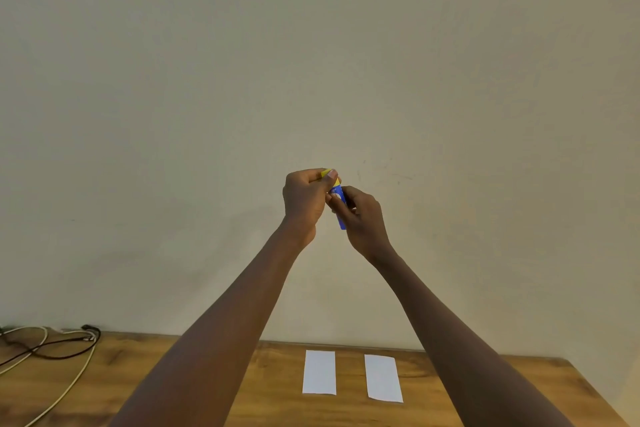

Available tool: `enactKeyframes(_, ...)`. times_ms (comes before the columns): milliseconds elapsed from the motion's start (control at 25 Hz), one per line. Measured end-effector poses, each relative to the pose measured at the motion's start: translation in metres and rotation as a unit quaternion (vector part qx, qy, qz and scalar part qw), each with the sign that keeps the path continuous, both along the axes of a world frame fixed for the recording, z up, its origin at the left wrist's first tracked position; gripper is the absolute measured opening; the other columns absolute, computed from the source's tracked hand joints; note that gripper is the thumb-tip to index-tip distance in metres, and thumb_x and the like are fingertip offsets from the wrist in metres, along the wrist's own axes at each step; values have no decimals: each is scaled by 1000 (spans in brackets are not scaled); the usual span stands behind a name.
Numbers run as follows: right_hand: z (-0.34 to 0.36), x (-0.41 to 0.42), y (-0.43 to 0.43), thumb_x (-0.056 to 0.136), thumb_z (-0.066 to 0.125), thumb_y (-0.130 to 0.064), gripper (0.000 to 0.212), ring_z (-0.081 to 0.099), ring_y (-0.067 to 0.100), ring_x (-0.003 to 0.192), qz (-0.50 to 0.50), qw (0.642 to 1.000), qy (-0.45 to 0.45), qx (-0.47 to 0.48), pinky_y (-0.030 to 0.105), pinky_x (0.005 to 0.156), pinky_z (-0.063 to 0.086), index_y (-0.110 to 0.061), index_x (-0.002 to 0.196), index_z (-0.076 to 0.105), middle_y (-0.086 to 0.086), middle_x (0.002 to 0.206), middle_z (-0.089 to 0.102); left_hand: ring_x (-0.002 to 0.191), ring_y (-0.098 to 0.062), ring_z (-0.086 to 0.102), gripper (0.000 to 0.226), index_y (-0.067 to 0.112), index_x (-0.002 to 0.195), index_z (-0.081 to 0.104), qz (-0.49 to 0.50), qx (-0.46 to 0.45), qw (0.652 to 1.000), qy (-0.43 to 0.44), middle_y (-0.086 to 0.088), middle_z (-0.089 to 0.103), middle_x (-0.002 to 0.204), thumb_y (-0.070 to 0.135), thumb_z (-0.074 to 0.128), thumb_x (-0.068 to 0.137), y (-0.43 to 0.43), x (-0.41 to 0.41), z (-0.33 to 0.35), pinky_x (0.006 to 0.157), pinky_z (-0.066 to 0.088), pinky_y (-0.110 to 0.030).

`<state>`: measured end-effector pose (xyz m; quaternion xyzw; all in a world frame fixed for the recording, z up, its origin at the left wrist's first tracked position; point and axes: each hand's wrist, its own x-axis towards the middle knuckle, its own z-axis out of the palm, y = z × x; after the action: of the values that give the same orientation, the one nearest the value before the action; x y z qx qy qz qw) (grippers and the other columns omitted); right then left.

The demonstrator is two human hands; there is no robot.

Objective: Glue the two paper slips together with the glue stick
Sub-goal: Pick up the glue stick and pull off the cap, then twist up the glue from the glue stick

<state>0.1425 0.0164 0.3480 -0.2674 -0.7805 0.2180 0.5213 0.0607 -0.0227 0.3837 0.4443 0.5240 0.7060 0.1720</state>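
Observation:
Both hands are raised in front of the wall, well above the table. My right hand (363, 218) grips the blue body of the glue stick (340, 204). My left hand (304, 199) pinches its yellow cap (328, 174) at the top end. Whether the cap is on or partly off is hidden by my fingers. Two white paper slips lie side by side on the wooden table (270, 392), apart from each other: the left slip (319, 372) and the right slip (383, 378).
Black and white cables (52, 350) lie looped at the table's far left corner. A plain beige wall stands right behind the table. The table's right edge runs diagonally at the lower right.

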Motion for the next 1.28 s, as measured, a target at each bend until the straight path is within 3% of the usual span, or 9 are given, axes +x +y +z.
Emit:
enactKeyframes(120, 4, 1, 0, 89, 51, -22, 32, 45, 19, 57, 5, 1000, -5, -5, 23, 53, 29, 6, 76, 57, 27, 68, 59, 77, -20, 60, 18, -3, 90, 67, -16, 9, 1000, -16, -7, 66, 80, 11, 55, 86, -3, 3, 2, 59, 47, -6)
enactKeyframes(240, -10, 14, 1, 88, 52, -22, 35, 46, 2, 46, 27, 998, -3, -57, 14, 49, 29, 5, 67, 52, 13, 59, 53, 62, -10, 58, 20, 1, 69, 62, -49, 117, 980, -151, 8, 64, 52, -1, 51, 85, -11, -16, 24, 77, 50, -24)
enactKeyframes(360, -30, 31, 3, 88, 52, -20, 35, 40, 6, 48, 25, 995, 16, -100, 18, 50, 30, 5, 65, 49, 4, 55, 49, 70, -11, 54, 18, -1, 80, 60, -2, 120, 986, -118, 1, 57, 67, 3, 45, 90, -14, -45, 39, 89, 48, -29)
enactKeyframes(520, -19, 23, 1, 87, 54, -21, 35, 36, 16, 50, 24, 997, 38, -63, 15, 47, 28, 3, 63, 48, 10, 56, 48, 85, -18, 53, 17, 11, 88, 46, -79, -21, 995, -53, -1, 51, 80, 13, 32, 95, -20, -25, 11, 57, 45, -4)
enactKeyframes(640, -9, 14, -3, 85, 58, -21, 32, 30, 12, 47, 26, 998, 47, -22, 14, 45, 27, -5, 61, 44, 1, 51, 39, 99, -19, 49, 18, 14, 103, 39, -141, -86, 986, -37, -5, 51, 102, 27, 29, 97, -17, -8, -8, 82, 37, -22)
enactKeyframes(720, -6, 12, -2, 84, 60, -20, 26, 31, 10, 46, 19, 998, 52, -7, 11, 45, 30, -8, 64, 48, -5, 51, 39, 96, -17, 50, 19, 17, 103, 40, -173, -86, 980, -45, -2, 54, 98, 32, 31, 95, -15, 2, -13, 77, 37, -22)
enactKeyframes(840, -5, 13, 0, 82, 61, -16, 18, 40, 7, 51, 13, 998, 66, -6, 7, 50, 36, 1, 78, 60, 5, 62, 52, 82, -12, 52, 9, 19, 90, 45, -187, -56, 978, -80, 1, 53, 81, 29, 46, 90, -13, 9, -18, 69, 37, -20)
enactKeyframes(1000, -8, 14, 0, 80, 63, -11, 20, 45, 6, 55, 13, 997, 73, -11, 2, 54, 38, 7, 88, 62, 10, 73, 58, 76, -22, 46, 24, 20, 68, 40, -154, -50, 983, -84, -14, 44, 80, 14, 58, 83, -12, 2, -22, 68, 39, -26)
enactKeyframes(1280, -25, 10, -4, 66, 78, -20, 36, 56, 18, 68, -7, 993, 95, -68, 23, 64, 51, -1, 92, 62, 13, 81, 65, 75, -25, 59, 30, 14, 63, 39, -50, 13, 998, -34, -14, 55, 75, 7, 63, 79, -10, -4, -20, 64, 49, -26)
